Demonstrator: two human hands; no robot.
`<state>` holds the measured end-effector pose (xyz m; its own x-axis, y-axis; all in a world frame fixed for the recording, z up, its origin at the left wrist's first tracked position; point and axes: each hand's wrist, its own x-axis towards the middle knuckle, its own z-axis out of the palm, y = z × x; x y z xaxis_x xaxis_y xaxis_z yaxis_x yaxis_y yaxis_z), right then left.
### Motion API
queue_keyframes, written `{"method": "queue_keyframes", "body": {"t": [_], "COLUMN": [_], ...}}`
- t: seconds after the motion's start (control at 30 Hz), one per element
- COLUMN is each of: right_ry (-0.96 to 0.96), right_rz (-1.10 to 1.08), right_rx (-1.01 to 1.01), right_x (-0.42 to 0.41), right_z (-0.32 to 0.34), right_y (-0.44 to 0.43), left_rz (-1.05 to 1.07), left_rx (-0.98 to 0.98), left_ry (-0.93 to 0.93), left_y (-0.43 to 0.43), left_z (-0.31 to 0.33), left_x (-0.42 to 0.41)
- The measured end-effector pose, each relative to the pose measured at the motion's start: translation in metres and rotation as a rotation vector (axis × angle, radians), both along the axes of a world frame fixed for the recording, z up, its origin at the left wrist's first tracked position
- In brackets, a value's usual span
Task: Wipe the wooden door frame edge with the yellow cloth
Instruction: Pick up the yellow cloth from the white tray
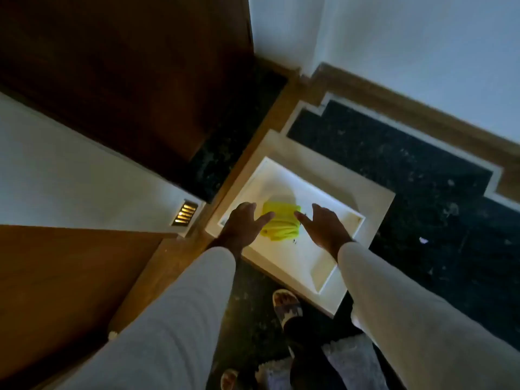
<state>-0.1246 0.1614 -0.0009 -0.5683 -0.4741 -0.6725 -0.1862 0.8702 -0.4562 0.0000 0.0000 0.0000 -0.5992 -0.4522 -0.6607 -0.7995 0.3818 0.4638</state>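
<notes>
A crumpled yellow cloth [281, 222] lies on a white lit panel [318, 192] set in the floor. My left hand [243, 225] hovers at the cloth's left side, fingers spread, thumb over its left edge. On the cloth's right side my right hand [323, 225] is spread too, its thumb tip near the cloth. Neither hand holds anything. The dark wooden door frame [132, 80] rises at the upper left, its lower edge meeting the floor near the panel.
A wooden surface [64, 282] fills the lower left. A small lit vent [185, 213] sits in the white wall [70, 175] on the left. Dark marble floor [408, 170] with wooden skirting [422, 114] runs to the right. My sandalled feet [287, 305] stand below the panel.
</notes>
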Motion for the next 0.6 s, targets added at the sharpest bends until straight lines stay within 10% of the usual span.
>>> {"method": "queue_keyframes", "body": {"t": [0.6], "right_ry": [-0.448], "right_rz": [-0.697], "right_rx": [-0.230], "right_x": [0.009], "right_z": [-0.078], "right_y": [-0.018], "left_rz": [0.599], "left_rx": [0.388], "left_ry": [0.075], "left_y": [0.011], "left_z": [-0.100], "left_x": [-0.003]}}
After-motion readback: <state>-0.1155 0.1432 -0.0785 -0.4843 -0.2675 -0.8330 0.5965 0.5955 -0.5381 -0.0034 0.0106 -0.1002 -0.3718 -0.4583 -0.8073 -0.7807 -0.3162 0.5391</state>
